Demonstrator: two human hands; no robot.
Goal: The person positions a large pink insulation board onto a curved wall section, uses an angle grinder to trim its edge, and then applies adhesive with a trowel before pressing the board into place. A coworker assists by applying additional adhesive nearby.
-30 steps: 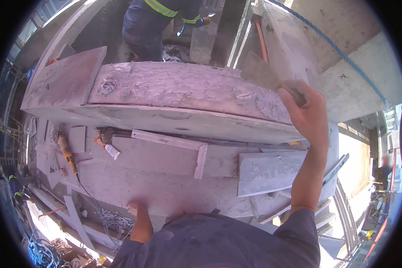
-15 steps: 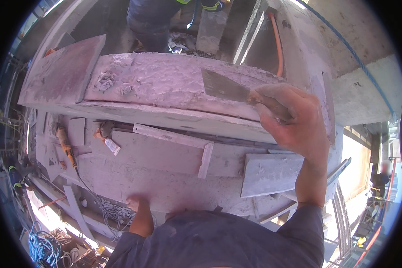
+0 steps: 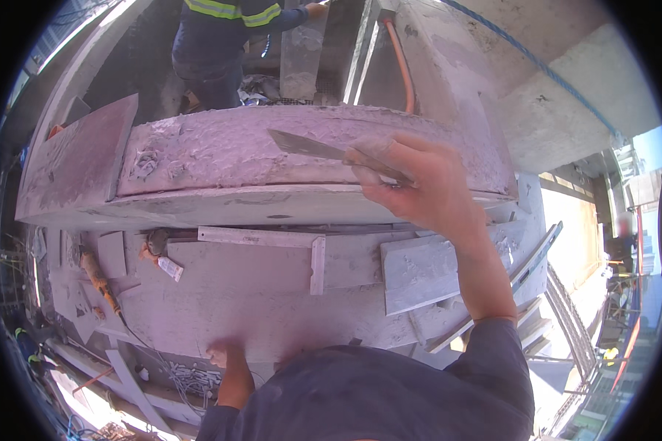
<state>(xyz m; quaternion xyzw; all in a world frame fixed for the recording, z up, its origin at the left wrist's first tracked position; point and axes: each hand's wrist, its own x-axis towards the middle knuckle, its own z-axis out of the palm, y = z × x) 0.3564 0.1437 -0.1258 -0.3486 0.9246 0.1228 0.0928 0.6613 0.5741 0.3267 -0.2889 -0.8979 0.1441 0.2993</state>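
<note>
My right hand (image 3: 419, 176) is closed around the handle of a putty knife (image 3: 309, 145). Its flat blade points left, over a ledge (image 3: 235, 140) coated with rough, ridged mortar; I cannot tell whether blade and mortar touch. Low at the left of my body, my left hand (image 3: 224, 354) rests at the near edge of the dusty work board (image 3: 221, 294). Its fingers are small and blurred, and no tool shows in it. A flat tile (image 3: 81, 158) covers the ledge's left end, beside the bare mortar.
An angle-shaped square (image 3: 261, 237) lies on the board, near a corded power tool (image 3: 99, 279) and a small white-labelled tube (image 3: 171, 268). A loose slab (image 3: 423, 272) and a level (image 3: 537, 253) lie right. Beyond the ledge stands another person (image 3: 213, 44) in a reflective-striped top.
My right hand and the putty knife have moved left along the ledge, and the blade looks narrower, turned more edge-on. The view has shifted; my left hand stays at the board's edge.
</note>
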